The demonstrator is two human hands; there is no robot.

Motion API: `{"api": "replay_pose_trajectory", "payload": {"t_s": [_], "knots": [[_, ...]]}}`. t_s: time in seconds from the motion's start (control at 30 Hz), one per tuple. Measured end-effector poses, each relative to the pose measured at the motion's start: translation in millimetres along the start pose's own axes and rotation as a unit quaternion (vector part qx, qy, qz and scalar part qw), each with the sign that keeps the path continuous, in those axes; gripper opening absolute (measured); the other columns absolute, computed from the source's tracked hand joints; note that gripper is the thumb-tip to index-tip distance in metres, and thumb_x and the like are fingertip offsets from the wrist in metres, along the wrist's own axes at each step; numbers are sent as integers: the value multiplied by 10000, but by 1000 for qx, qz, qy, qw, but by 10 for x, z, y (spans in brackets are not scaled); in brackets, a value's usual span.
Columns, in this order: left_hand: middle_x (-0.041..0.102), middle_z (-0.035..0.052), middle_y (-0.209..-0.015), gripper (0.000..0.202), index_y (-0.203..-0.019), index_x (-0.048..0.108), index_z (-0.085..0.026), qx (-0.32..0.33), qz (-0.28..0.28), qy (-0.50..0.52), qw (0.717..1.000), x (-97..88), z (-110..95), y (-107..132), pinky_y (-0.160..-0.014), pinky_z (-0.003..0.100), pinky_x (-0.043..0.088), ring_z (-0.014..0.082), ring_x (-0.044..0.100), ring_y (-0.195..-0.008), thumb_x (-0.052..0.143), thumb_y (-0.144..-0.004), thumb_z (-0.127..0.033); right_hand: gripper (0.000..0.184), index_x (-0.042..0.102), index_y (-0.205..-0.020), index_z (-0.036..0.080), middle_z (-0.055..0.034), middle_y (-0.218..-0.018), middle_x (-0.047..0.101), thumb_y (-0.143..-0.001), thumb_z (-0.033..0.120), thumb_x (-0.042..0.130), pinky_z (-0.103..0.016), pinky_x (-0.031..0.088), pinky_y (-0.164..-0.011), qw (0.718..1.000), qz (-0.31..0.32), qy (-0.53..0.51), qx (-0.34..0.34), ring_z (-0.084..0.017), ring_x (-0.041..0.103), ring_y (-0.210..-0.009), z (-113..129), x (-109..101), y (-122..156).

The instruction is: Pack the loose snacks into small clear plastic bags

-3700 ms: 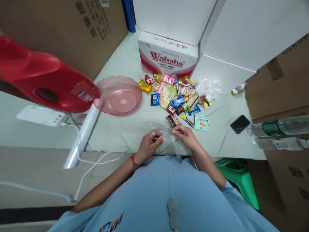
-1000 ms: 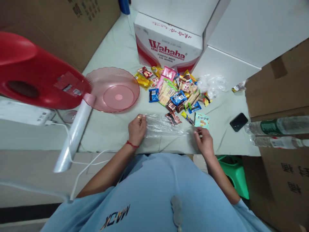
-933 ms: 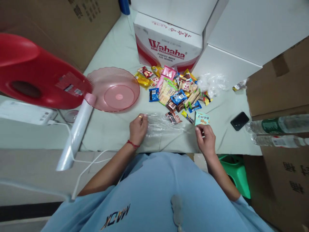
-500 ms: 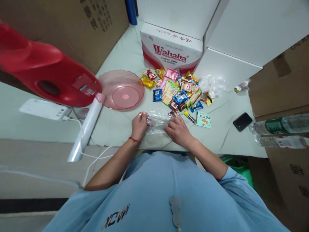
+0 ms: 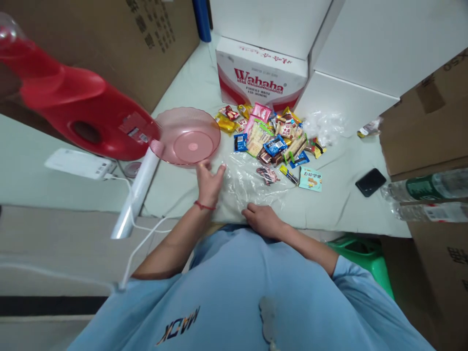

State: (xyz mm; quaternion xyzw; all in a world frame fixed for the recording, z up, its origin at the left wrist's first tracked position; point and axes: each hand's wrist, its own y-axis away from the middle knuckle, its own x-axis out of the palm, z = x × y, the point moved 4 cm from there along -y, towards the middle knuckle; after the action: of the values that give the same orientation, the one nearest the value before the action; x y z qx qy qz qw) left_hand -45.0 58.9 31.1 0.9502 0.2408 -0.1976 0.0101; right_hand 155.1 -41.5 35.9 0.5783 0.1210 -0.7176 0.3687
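Note:
A clear plastic bag (image 5: 241,187) lies spread flat between my hands, with a small dark-red wrapped snack (image 5: 268,175) showing on or in it. My left hand (image 5: 208,185) is at the bag's left side, thumb and fingers apart, its fingertips close to the near rim of a pink see-through plate (image 5: 164,155). My right hand (image 5: 263,220) is closed at the bag's near edge by the table's front, fingers curled on the plastic. Beyond the bag sits a pile of wrapped snacks (image 5: 275,146), with a light-blue packet (image 5: 310,179) at its near right.
A big red bottle (image 5: 84,114), white power strip (image 5: 76,164) and plastic-film roll (image 5: 133,197) are on the left. Behind the snacks stands a Wahaba-printed carton (image 5: 261,80). Crumpled clear plastic (image 5: 323,127), a black phone (image 5: 370,183) and water bottles (image 5: 431,187) are on the right.
The bag was gathered between both hands; now it lies flatter. My left hand has opened and shifted slightly left, and my right hand has come down toward the table's front edge.

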Motion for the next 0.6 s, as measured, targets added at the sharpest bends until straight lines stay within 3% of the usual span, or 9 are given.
{"api": "replay_pose_trajectory", "payload": {"t_s": [0.03,0.07,0.1,0.17,0.23,0.33,0.47,0.53,0.6], "knots": [[629,159,-1257,473,-1201,565,-160,45,-52,-41,997,-108,-70,121,-1059,467,500,277,615,-1182,736,-837,-408,202,674,-1111,210,-72,-1123,703,-1076,217,475,-316,258,-601,1000,-6,4,16,-176,609,-784,12,-11,-14],[632,162,-1266,440,-1214,583,-158,94,-66,-69,991,-176,-146,245,-1089,476,477,283,599,-1205,712,-869,-398,216,676,-1121,211,-75,-1135,707,-1076,218,464,-315,258,-599,1000,-9,7,24,-177,615,-787,34,-13,-26],[657,146,-1227,338,-1190,615,-169,139,-40,-85,986,-197,-217,359,-1082,467,475,275,608,-1184,647,-929,-380,225,678,-1132,214,-77,-1145,710,-1077,222,460,-312,262,-598,1000,-12,8,24,-180,624,-801,65,-7,-37],[716,112,-1130,233,-1098,686,-202,222,98,-122,962,-114,-316,543,-1080,473,464,267,645,-1140,549,-997,-360,226,685,-1150,222,-80,-1164,718,-1076,227,471,-304,276,-599,1000,-8,2,4,-194,645,-848,156,9,-52],[756,103,-1075,225,-971,729,-222,246,223,-178,927,13,-299,634,-1118,530,426,287,672,-1149,543,-992,-348,208,699,-1145,225,-73,-1130,734,-1072,247,506,-296,300,-602,999,15,-19,-26,-203,658,-860,252,-2,-54],[767,126,-1199,210,-795,711,-216,224,306,-244,892,113,-123,606,-1190,655,324,337,647,-1286,579,-932,-307,230,729,-1097,233,-44,-1018,748,-1087,326,519,-279,384,-653,995,8,-90,-34,-190,674,-847,275,-163,-40],[688,125,-1441,239,-700,640,-208,251,362,-236,866,34,92,566,-1244,718,216,361,506,-1492,593,-897,-334,305,708,-1295,263,-86,-1299,695,-1083,369,516,-285,478,-760,978,-124,-120,114,-201,700,-974,-165,-436,9],[658,130,-1493,235,-715,633,-210,258,362,-226,867,-73,164,559,-1257,717,202,359,466,-1531,584,-897,-351,324,697,-1332,252,-110,-1432,631,-1039,314,573,-298,502,-756,967,-136,-102,191,-224,702,-1020,-493,-415,69],[658,139,-1496,217,-748,626,-214,253,345,-216,878,-186,219,549,-1267,703,209,342,485,-1522,562,-907,-347,311,716,-1285,225,-120,-1460,618,-1004,241,584,-310,523,-780,959,-141,-108,221,-238,700,-1055,-800,-351,145]]}}
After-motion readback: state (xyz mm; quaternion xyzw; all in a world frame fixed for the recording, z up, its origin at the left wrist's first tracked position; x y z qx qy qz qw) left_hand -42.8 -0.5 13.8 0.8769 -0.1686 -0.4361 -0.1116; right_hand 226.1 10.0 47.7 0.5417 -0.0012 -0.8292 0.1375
